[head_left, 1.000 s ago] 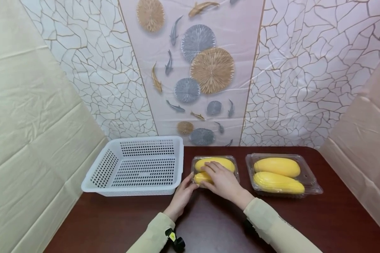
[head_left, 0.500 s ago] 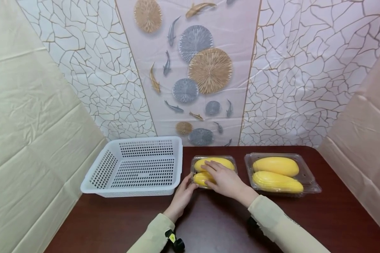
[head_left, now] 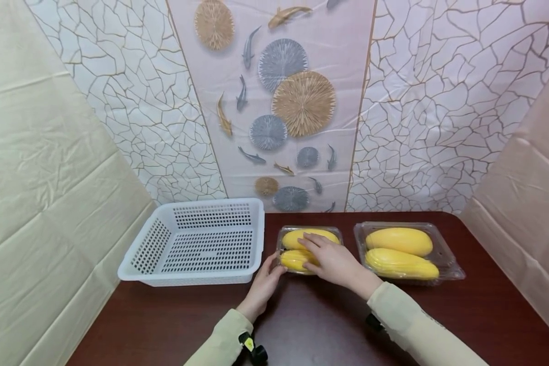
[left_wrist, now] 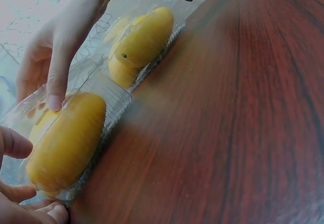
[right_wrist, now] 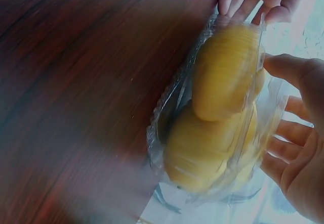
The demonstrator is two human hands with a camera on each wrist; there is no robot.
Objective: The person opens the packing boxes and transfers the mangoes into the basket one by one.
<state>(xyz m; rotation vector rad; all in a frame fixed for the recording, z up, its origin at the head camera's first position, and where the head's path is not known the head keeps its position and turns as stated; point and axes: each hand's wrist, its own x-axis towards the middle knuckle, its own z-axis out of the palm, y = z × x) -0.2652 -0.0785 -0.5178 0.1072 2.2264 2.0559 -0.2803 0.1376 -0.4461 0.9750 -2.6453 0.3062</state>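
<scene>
A clear plastic clamshell box with yellow mangoes in it lies on the table, right of the basket. My left hand touches the box's left end, thumb near the upper edge and fingers low at the corner. Lying over the lid from the right, my right hand has its fingers spread and nearly straight, its palm covering part of the near mango. In the right wrist view, the thumb of my right hand meets the lid's near side. The lid looks down over the mangoes.
A white perforated basket stands left of the box, close to my left hand. To the right is a second, larger clear box with mangoes. The dark red-brown table ends at a patterned backdrop.
My right hand has slid a little to the right across the lid, uncovering more of the near mango. My left hand stays at the box's left end.
</scene>
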